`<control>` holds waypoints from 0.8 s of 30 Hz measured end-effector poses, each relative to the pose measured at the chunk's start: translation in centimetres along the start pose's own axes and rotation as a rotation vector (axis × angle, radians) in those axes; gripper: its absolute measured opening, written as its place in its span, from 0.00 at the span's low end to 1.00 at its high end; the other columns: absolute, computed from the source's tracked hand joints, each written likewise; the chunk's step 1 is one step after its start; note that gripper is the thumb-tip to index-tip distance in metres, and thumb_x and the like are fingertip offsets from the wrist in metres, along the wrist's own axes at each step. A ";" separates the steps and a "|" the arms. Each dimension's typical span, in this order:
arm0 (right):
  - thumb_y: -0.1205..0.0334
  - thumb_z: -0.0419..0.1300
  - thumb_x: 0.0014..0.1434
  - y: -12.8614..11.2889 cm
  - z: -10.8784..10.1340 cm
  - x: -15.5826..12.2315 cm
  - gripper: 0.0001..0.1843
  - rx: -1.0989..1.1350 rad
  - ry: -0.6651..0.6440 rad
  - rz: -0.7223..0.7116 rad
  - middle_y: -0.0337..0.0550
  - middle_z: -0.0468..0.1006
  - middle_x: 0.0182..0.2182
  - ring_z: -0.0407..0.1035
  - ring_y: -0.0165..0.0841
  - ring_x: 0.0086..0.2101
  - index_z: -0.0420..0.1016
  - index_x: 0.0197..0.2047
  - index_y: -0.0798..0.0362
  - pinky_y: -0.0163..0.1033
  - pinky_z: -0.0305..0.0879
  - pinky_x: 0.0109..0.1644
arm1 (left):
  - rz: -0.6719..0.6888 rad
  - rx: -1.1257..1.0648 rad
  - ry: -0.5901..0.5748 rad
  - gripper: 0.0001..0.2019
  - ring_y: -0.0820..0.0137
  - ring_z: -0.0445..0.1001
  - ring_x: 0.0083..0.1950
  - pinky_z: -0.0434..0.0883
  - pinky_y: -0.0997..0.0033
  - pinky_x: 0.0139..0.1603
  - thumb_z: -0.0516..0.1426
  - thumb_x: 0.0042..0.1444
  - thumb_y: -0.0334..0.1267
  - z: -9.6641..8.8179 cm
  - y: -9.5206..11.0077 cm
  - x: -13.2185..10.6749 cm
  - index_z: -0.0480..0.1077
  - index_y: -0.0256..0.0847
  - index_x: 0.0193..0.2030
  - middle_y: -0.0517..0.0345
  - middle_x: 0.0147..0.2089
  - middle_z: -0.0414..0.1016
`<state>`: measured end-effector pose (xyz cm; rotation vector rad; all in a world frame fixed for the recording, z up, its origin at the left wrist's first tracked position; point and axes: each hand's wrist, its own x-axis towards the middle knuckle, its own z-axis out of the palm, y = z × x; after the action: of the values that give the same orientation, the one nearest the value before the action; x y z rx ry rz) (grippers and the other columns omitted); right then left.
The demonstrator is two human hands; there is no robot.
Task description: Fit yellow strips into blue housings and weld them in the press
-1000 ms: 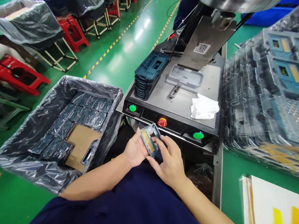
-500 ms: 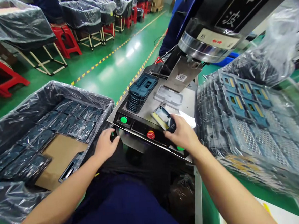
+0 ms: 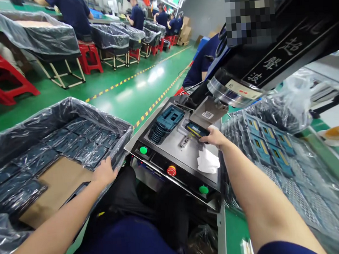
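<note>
My right hand (image 3: 213,137) grips the near right end of a dark rectangular plastic housing (image 3: 197,130) with a yellow strip. The housing lies over the metal work plate (image 3: 171,151), just under the machine's metal horn (image 3: 207,113). A stack of blue-grey plastic housings (image 3: 170,117) stands to its left on the plate. Near the plastic-lined bin's right rim (image 3: 124,139), my left hand (image 3: 105,172) is open, with its thumb apart from the fingers and nothing seen in it. Inside the bin, wrapped housings (image 3: 72,138) lie beside a cardboard sheet (image 3: 56,180).
Two green buttons (image 3: 203,189) and a red stop button (image 3: 171,171) line the machine's front. White paper (image 3: 208,161) lies on the plate. Clear trays (image 3: 299,180) with several housings (image 3: 270,149) are stacked at the right. People sit beyond red stools (image 3: 90,57).
My right hand has carried the housing forward from the plate's front edge to beneath the horn. My left hand has moved left to the bin's rim. The view has tilted up.
</note>
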<state>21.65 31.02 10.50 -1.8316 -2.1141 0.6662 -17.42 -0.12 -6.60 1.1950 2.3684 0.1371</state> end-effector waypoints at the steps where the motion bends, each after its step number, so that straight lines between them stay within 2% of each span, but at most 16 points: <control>1: 0.65 0.70 0.35 0.0 0.0 0.5 0.25 -0.002 -0.016 0.012 0.39 0.76 0.23 0.70 0.33 0.24 0.80 0.41 0.60 0.36 0.68 0.27 | 0.004 -0.001 -0.001 0.32 0.43 0.72 0.56 0.69 0.49 0.51 0.52 0.56 0.51 0.0 0.1 -0.1 0.54 0.36 0.64 0.31 0.61 0.64; 4: 0.66 0.71 0.34 -0.3 -0.2 1.8 0.18 -0.028 -0.048 0.035 0.42 0.76 0.22 0.71 0.34 0.24 0.79 0.33 0.62 0.35 0.68 0.27 | 0.012 0.011 0.017 0.30 0.44 0.73 0.54 0.69 0.51 0.49 0.52 0.56 0.50 0.0 0.1 -0.2 0.56 0.36 0.62 0.32 0.59 0.66; 6: 0.67 0.71 0.34 -0.6 -0.3 2.3 0.18 -0.023 -0.064 0.020 0.44 0.78 0.25 0.72 0.35 0.27 0.80 0.32 0.62 0.35 0.69 0.30 | 0.022 0.021 0.033 0.29 0.45 0.74 0.53 0.69 0.52 0.49 0.52 0.56 0.50 0.1 0.1 -0.3 0.57 0.36 0.61 0.33 0.57 0.67; 11: 0.69 0.72 0.39 -0.7 -0.3 2.7 0.27 0.013 -0.106 -0.071 0.51 0.83 0.38 0.76 0.38 0.36 0.80 0.46 0.60 0.35 0.73 0.38 | 0.029 0.036 0.041 0.29 0.45 0.73 0.53 0.69 0.52 0.48 0.51 0.56 0.49 0.1 0.1 -0.4 0.56 0.35 0.61 0.33 0.57 0.67; 14: 0.64 0.69 0.48 -0.3 0.3 2.6 0.26 -0.019 -0.099 -0.125 0.52 0.82 0.44 0.76 0.39 0.42 0.78 0.52 0.58 0.38 0.73 0.46 | 0.029 0.052 0.043 0.30 0.45 0.74 0.53 0.69 0.52 0.48 0.52 0.56 0.49 0.1 0.2 -0.4 0.56 0.35 0.61 0.33 0.57 0.67; 17: 0.58 0.62 0.58 0.2 1.5 2.5 0.24 -0.098 -0.053 -0.180 0.53 0.78 0.52 0.73 0.42 0.51 0.75 0.57 0.57 0.43 0.69 0.56 | 0.025 0.062 0.051 0.31 0.46 0.73 0.54 0.70 0.53 0.49 0.51 0.56 0.50 0.0 0.3 -0.5 0.55 0.35 0.62 0.33 0.58 0.66; 19: 0.57 0.60 0.61 0.4 2.5 2.3 0.24 -0.160 0.000 -0.196 0.53 0.75 0.56 0.69 0.46 0.56 0.74 0.59 0.56 0.48 0.64 0.61 | 0.016 0.071 0.050 0.30 0.46 0.73 0.54 0.70 0.53 0.48 0.51 0.56 0.50 0.0 0.4 -0.6 0.55 0.35 0.62 0.34 0.58 0.66; 22: 0.56 0.56 0.63 0.5 3.8 1.7 0.24 -0.244 0.089 -0.210 0.56 0.72 0.59 0.64 0.50 0.59 0.72 0.60 0.55 0.55 0.59 0.63 | 0.008 0.092 0.054 0.29 0.48 0.74 0.53 0.70 0.54 0.48 0.51 0.57 0.50 -0.1 0.6 -0.7 0.56 0.36 0.61 0.36 0.58 0.66; 24: 0.55 0.53 0.65 0.3 4.4 1.1 0.24 -0.287 0.150 -0.227 0.58 0.72 0.59 0.64 0.50 0.59 0.71 0.61 0.56 0.56 0.58 0.63 | 0.010 0.097 0.060 0.28 0.48 0.74 0.52 0.70 0.55 0.48 0.51 0.57 0.49 -0.1 0.6 -0.7 0.56 0.35 0.60 0.36 0.57 0.67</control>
<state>19.62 31.39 6.43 -1.6733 -2.3626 0.1738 -16.62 -0.26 -6.08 1.2641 2.4458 0.0626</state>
